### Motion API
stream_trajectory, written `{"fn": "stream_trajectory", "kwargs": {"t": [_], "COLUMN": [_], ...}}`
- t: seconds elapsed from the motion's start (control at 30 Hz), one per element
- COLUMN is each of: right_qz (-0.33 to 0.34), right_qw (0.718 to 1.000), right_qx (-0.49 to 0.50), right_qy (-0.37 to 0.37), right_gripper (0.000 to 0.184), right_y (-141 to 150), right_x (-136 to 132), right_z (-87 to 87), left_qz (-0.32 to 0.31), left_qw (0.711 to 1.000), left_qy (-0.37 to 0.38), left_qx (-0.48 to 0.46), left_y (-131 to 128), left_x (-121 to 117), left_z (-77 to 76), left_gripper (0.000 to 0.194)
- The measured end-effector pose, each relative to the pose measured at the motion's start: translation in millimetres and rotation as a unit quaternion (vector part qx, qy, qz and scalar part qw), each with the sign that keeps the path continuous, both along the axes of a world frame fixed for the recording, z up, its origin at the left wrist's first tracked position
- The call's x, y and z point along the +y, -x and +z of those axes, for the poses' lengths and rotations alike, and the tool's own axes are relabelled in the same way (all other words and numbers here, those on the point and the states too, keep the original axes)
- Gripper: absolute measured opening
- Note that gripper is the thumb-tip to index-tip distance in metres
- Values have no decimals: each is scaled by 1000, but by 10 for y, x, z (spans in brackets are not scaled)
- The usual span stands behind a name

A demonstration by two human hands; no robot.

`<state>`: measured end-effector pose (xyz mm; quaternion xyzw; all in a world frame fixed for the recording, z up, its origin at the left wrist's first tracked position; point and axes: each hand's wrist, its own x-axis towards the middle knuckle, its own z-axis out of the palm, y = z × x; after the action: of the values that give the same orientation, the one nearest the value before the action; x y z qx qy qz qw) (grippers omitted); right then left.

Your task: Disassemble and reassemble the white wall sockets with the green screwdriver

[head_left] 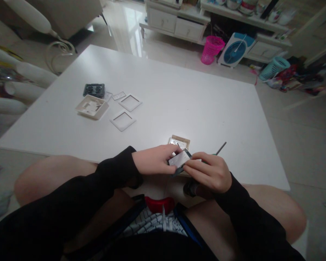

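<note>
Both hands are together at the table's near edge, around a small rectangular switch module [180, 159] with a white face and dark grey-green edges. My left hand [163, 158] grips its left end, thumb below and fingers above. At its right end, the fingers of my right hand [210, 170] are closed on it; a white strip shows between them. A dark thin shaft, like a screwdriver's [221, 148], sticks out beyond my right hand; its handle is mostly hidden, so I cannot tell whether it is held. Just behind the module lies an open cream-coloured box [180, 139], partly covered by my left fingers.
On the white table [195, 98], to the left, lie a dark module [94, 90], a cream box [97, 114], two square frames [122, 127] and a small white plate [119, 95]. A pink basket [212, 49] and a blue-and-white fan [235, 50] stand on the floor beyond.
</note>
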<state>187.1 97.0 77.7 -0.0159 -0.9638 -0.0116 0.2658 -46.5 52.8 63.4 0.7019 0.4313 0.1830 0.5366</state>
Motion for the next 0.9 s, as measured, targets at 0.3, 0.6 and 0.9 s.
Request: {"fn": "stream_trajectory", "kwargs": {"t": [0.3,0.6,0.9], "right_qz": [10,47,72], "right_qw": [1000,996,969], "right_qx": [-8,-49,-108], "right_qy": [8,61,211], "right_gripper": [13,22,33], "right_y": [-22,86,56], "right_x": [-4,-127,-173], "right_z": [21,60,44], "left_qz": [63,-31,-175], "left_qw": [992,993,972], "left_qy": [87,112,113], "left_qx": [-62,-38,-106], "left_y": [-56,-143,-228], "left_x": [-9,-25,-67], "left_z": [-56,-46,-170], "left_gripper": [43,36,7]}}
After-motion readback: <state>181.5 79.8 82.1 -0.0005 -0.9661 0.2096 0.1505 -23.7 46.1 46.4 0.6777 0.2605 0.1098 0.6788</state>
